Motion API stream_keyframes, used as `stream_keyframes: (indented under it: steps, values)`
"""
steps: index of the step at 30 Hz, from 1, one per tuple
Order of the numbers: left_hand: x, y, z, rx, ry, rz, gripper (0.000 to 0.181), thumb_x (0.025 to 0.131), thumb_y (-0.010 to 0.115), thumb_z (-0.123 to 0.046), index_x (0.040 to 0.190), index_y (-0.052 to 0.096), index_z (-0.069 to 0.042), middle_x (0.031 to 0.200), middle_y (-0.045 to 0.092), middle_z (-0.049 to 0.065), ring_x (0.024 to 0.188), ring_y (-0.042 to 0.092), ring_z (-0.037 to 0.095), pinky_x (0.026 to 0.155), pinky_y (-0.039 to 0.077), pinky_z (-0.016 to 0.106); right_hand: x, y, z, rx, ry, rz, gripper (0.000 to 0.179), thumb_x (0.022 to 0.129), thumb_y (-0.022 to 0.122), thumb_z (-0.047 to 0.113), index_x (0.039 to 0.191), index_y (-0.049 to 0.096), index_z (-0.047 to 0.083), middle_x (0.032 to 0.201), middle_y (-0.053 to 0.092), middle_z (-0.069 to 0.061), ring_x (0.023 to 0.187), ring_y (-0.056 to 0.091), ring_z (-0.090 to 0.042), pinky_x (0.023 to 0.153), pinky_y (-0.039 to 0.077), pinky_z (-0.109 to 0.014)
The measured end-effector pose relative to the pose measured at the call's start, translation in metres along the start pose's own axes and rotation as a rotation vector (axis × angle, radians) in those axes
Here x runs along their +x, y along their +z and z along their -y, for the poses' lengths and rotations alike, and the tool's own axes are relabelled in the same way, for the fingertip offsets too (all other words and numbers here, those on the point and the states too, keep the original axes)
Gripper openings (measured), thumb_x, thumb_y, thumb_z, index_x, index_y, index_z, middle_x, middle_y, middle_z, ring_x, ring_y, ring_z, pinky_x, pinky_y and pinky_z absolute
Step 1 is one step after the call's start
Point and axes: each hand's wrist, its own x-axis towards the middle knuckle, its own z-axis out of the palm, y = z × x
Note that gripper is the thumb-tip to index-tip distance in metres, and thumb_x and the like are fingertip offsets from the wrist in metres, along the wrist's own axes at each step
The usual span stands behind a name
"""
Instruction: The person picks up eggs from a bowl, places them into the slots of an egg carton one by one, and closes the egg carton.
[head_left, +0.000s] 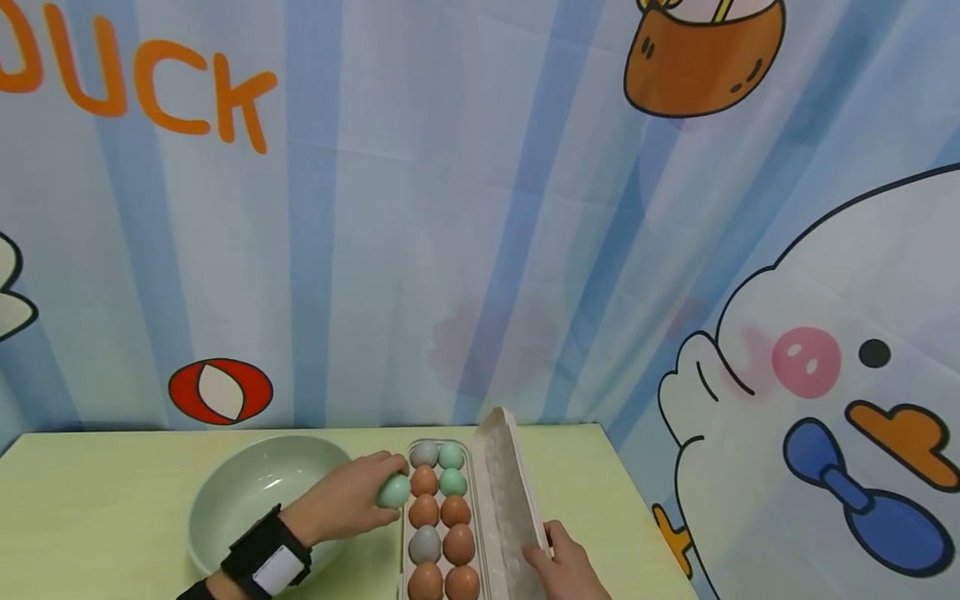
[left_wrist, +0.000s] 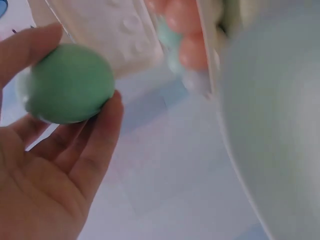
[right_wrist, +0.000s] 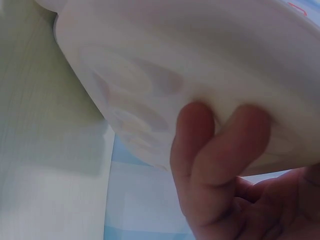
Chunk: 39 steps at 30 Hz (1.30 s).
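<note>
A pale green egg (head_left: 393, 491) is held between the thumb and fingertips of my left hand (head_left: 351, 493), just left of the egg carton (head_left: 486, 569). In the left wrist view the green egg (left_wrist: 72, 84) shows large, pinched by thumb and fingers. Brown eggs (head_left: 458, 544), grey eggs (head_left: 424, 545) and green eggs (head_left: 452, 482) sit in two columns inside the carton. My right hand (head_left: 566, 567) grips the outer edge of the raised carton lid (head_left: 504, 492), with fingers pressing its outer face in the right wrist view.
A wide pale green bowl (head_left: 225, 508) stands left of the carton, partly behind my left forearm. The light yellow-green table (head_left: 97, 508) ends at a cartoon-print curtain (head_left: 420, 250) behind and to the right.
</note>
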Motion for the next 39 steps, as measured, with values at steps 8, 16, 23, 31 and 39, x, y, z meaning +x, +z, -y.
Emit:
stream_keyframes:
  steps: [8, 16, 23, 31, 39]
  values:
    - [0.003, 0.043, -0.022, -0.129, 0.172, 0.001, 0.032, 0.089, 0.065, -0.024, 0.120, 0.056, -0.020, 0.109, 0.054, -0.003, 0.089, 0.055, 0.009, 0.071, 0.047, 0.027, -0.002, 0.000, 0.000, 0.009, -0.009, 0.000, 0.033, 0.093, 0.054, 0.022, 0.109, 0.048, -0.006, 0.096, 0.058, -0.015, 0.084, 0.062, -0.029, 0.063, 0.052, -0.045]
    - [0.005, 0.098, -0.034, -0.245, 0.381, 0.087, 0.037, 0.091, 0.063, -0.031, 0.121, 0.057, -0.011, 0.110, 0.056, -0.003, 0.096, 0.052, 0.005, 0.077, 0.046, 0.021, 0.000, 0.000, 0.003, 0.015, 0.018, 0.005, 0.035, 0.094, 0.052, 0.025, 0.111, 0.047, -0.006, 0.100, 0.058, -0.018, 0.083, 0.062, -0.029, 0.063, 0.052, -0.045]
    - [0.005, 0.130, -0.034, -0.165, 0.467, 0.005, 0.031, 0.092, 0.061, -0.032, 0.113, 0.061, -0.010, 0.104, 0.058, -0.001, 0.092, 0.054, 0.005, 0.070, 0.043, 0.014, -0.001, 0.000, 0.001, 0.006, 0.005, 0.004, 0.035, 0.094, 0.052, 0.025, 0.110, 0.047, -0.005, 0.099, 0.058, -0.016, 0.084, 0.062, -0.028, 0.064, 0.051, -0.045]
    - [0.001, 0.147, -0.033, -0.020, 0.457, -0.098, 0.024, 0.094, 0.056, -0.037, 0.109, 0.063, -0.020, 0.101, 0.053, -0.009, 0.088, 0.050, 0.001, 0.058, 0.034, 0.009, -0.002, -0.001, 0.000, 0.024, 0.014, 0.008, 0.036, 0.095, 0.052, 0.025, 0.111, 0.047, -0.006, 0.104, 0.058, -0.020, 0.085, 0.061, -0.028, 0.063, 0.051, -0.044]
    - [-0.003, 0.150, -0.041, 0.330, 0.610, -0.174, 0.018, 0.085, 0.067, -0.037, 0.103, 0.064, -0.034, 0.096, 0.054, -0.019, 0.086, 0.045, -0.004, 0.057, 0.027, 0.005, -0.003, 0.000, 0.003, 0.035, 0.036, 0.031, 0.038, 0.095, 0.052, 0.028, 0.113, 0.047, -0.005, 0.106, 0.057, -0.019, 0.085, 0.061, -0.027, 0.063, 0.051, -0.043]
